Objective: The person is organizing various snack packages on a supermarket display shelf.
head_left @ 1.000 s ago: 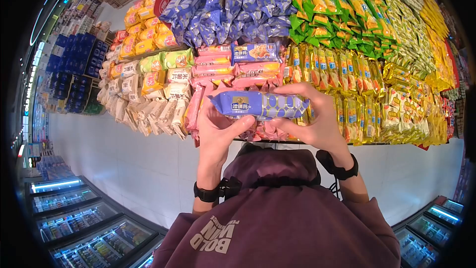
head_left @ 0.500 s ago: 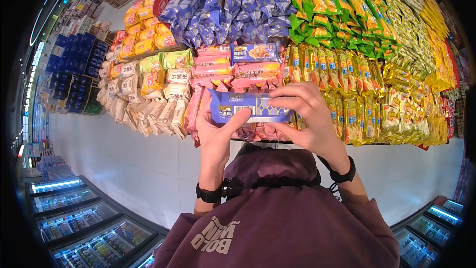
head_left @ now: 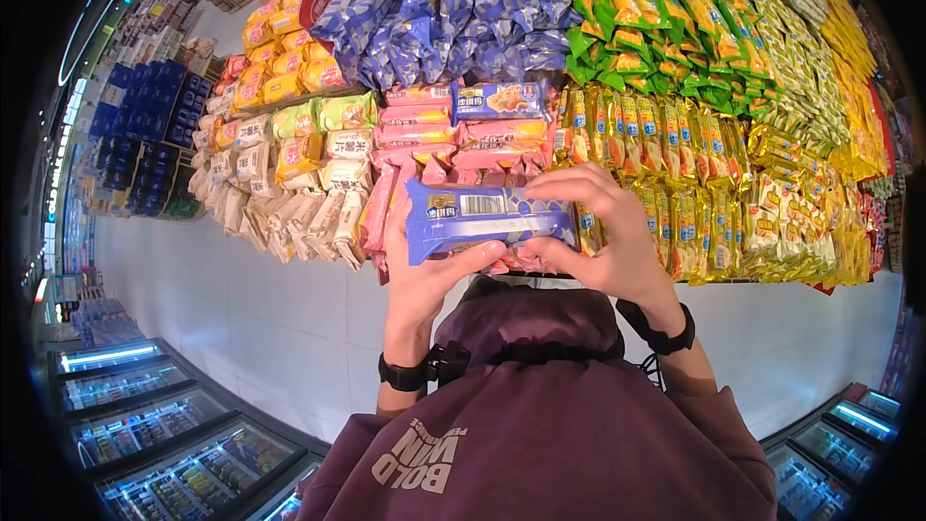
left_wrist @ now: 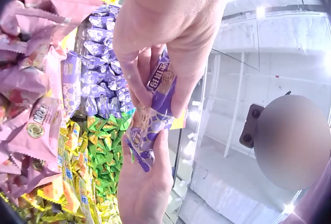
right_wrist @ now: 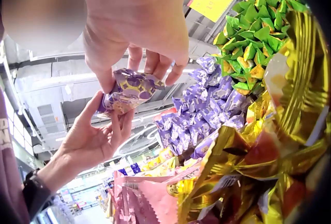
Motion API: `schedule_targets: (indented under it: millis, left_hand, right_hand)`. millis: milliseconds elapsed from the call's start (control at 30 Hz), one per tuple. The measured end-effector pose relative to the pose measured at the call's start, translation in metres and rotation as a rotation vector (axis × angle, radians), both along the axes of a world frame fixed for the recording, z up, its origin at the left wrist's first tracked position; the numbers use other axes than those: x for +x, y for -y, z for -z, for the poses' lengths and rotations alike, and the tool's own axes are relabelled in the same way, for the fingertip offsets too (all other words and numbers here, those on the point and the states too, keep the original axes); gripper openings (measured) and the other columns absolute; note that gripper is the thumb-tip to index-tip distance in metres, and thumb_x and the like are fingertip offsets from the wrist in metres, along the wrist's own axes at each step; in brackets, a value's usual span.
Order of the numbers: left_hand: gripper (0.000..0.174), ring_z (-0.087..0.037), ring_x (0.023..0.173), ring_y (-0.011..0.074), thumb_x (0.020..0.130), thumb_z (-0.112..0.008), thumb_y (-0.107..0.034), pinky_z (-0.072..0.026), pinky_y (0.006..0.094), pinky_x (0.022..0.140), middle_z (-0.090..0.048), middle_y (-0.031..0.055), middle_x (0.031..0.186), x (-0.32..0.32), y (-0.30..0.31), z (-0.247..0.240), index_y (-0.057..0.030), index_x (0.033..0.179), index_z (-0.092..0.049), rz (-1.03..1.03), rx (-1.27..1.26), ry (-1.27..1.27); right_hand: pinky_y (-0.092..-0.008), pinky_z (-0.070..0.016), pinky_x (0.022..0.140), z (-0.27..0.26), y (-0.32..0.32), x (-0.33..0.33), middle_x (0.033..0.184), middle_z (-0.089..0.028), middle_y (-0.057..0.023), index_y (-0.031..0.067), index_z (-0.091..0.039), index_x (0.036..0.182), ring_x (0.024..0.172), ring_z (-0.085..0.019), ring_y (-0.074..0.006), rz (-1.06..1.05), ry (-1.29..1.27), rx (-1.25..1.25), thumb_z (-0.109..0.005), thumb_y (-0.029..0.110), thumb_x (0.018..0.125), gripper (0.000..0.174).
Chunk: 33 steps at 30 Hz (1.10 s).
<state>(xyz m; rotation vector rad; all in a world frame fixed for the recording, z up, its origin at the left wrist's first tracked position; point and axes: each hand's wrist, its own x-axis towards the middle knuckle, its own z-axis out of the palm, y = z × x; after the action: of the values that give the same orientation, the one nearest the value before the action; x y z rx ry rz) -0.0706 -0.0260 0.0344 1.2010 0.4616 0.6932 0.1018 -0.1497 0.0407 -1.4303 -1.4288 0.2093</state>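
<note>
A blue-purple snack packet (head_left: 502,215) lies crosswise between both hands, above the pink packets (head_left: 502,135) of the display. Its side with a barcode and a pale seam faces up in the head view. My left hand (head_left: 420,265) grips the left end, the thumb along the lower edge and the other fingers hidden behind the wrapper. At the right end, my right hand (head_left: 610,236) pinches it with thumb below and fingers above. The left wrist view shows the packet (left_wrist: 160,102) between the fingers, and a patterned face of the packet (right_wrist: 129,92) appears in the right wrist view.
Another blue packet (head_left: 500,101) lies on the pink ones. Behind are heaped purple packets (head_left: 473,0) and green packets (head_left: 666,19). Gold packets (head_left: 666,135) lie to the right, white packets (head_left: 256,169) to the left. Glass-topped freezers (head_left: 193,453) stand lower left.
The packet has rolled between the hands, from its patterned, lettered face to the barcode side. The left thumb has slid over the packet and back to its lower edge.
</note>
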Motion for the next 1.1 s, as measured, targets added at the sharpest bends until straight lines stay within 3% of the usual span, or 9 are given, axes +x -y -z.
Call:
schedule_targets:
  millis: [233, 300, 433, 633, 733, 833, 933, 1000, 1100]
  left_hand:
    - [0.044, -0.067, 0.09, 0.0152, 0.072, -0.08, 0.006, -0.0554, 0.0311, 0.082, -0.068, 0.0087, 0.1, 0.003, 0.002, 0.011, 0.0009, 0.11, -0.06, -0.082, -0.181, 0.054]
    - [0.043, -0.067, 0.091, 0.0149, 0.072, -0.08, 0.006, -0.0549, 0.0315, 0.084, -0.068, 0.0087, 0.101, 0.003, 0.003, 0.012, 0.0005, 0.11, -0.06, -0.073, -0.161, 0.144]
    - [0.041, -0.067, 0.091, 0.0143, 0.074, -0.08, 0.005, -0.0549, 0.031, 0.083, -0.069, 0.0087, 0.1, 0.0, 0.0, 0.014, -0.0001, 0.109, -0.061, -0.101, -0.17, 0.047]
    - [0.039, -0.067, 0.088, 0.0132, 0.074, -0.08, 0.005, -0.0553, 0.0289, 0.08, -0.069, 0.0078, 0.1, 0.0, 0.0, 0.013, -0.0003, 0.108, -0.062, -0.106, -0.143, 0.044]
    - [0.037, -0.067, 0.088, 0.0124, 0.075, -0.079, 0.004, -0.055, 0.0281, 0.078, -0.069, 0.0077, 0.1, 0.003, 0.003, 0.008, 0.0, 0.108, -0.062, -0.143, -0.136, 0.052]
    - [0.032, -0.066, 0.089, 0.0107, 0.081, -0.075, 0.001, -0.054, 0.0266, 0.078, -0.069, 0.007, 0.101, 0.007, 0.003, 0.008, 0.0011, 0.11, -0.062, -0.165, -0.117, 0.072]
    - [0.029, -0.064, 0.09, 0.0087, 0.088, -0.069, -0.004, -0.0527, 0.0247, 0.078, -0.069, 0.0062, 0.102, 0.013, 0.0, 0.013, 0.0026, 0.115, -0.061, -0.172, -0.133, 0.082]
    - [0.028, -0.063, 0.089, 0.0069, 0.093, -0.065, -0.007, -0.0518, 0.0234, 0.076, -0.069, 0.0055, 0.102, 0.022, 0.004, 0.004, 0.0033, 0.119, -0.06, -0.171, -0.157, 0.07]
    - [0.031, -0.063, 0.082, 0.0045, 0.094, -0.063, -0.009, -0.0496, 0.0198, 0.068, -0.069, 0.0047, 0.101, 0.023, 0.002, 0.005, 0.0032, 0.122, -0.058, -0.177, -0.16, 0.059]
  right_hand:
    - [-0.0397, -0.0451, 0.089, 0.002, 0.001, 0.004, 0.108, -0.065, -0.008, 0.0096, -0.065, 0.112, 0.096, -0.061, -0.0275, 0.021, 0.181, 0.052, -0.083, 0.016, 0.071, 0.045]
    - [-0.0392, -0.0467, 0.087, -0.001, -0.001, 0.001, 0.105, -0.067, -0.0091, 0.0079, -0.065, 0.113, 0.093, -0.063, -0.027, 0.04, 0.066, 0.022, -0.083, 0.016, 0.072, 0.046]
    - [-0.036, -0.0498, 0.085, -0.002, -0.001, -0.003, 0.102, -0.07, -0.0116, 0.0039, -0.063, 0.114, 0.09, -0.067, -0.0238, 0.007, -0.191, -0.101, -0.082, 0.016, 0.075, 0.045]
    - [-0.0317, -0.0498, 0.084, -0.004, 0.001, -0.004, 0.105, -0.07, -0.0111, 0.001, -0.062, 0.115, 0.095, -0.066, -0.0163, -0.033, -0.486, -0.261, -0.078, 0.019, 0.081, 0.042]
    - [-0.0299, -0.0499, 0.08, 0.007, -0.004, -0.006, 0.103, -0.069, -0.011, 0.0008, -0.062, 0.114, 0.093, -0.065, -0.0144, -0.008, -0.433, -0.153, -0.079, 0.02, 0.081, 0.042]
    - [-0.0266, -0.0485, 0.075, 0.001, -0.003, -0.011, 0.1, -0.07, -0.0112, 0.0005, -0.058, 0.112, 0.09, -0.065, -0.0136, -0.034, -0.653, -0.305, -0.08, 0.021, 0.08, 0.044]
    - [-0.0286, -0.0434, 0.085, -0.008, -0.001, -0.016, 0.102, -0.065, -0.008, 0.003, -0.052, 0.111, 0.093, -0.059, -0.0114, -0.113, -0.528, -0.35, -0.078, 0.011, 0.08, 0.041]
    - [-0.0296, -0.0421, 0.086, -0.003, -0.003, -0.023, 0.094, -0.065, -0.0048, 0.0078, -0.043, 0.107, 0.092, -0.057, -0.0101, -0.134, -0.645, -0.363, -0.079, 0.01, 0.079, 0.045]
    - [-0.029, -0.0428, 0.085, 0.0, -0.005, -0.03, 0.096, -0.066, -0.0057, 0.0074, -0.043, 0.107, 0.093, -0.057, -0.0095, -0.14, -0.729, -0.324, -0.077, 0.01, 0.081, 0.043]
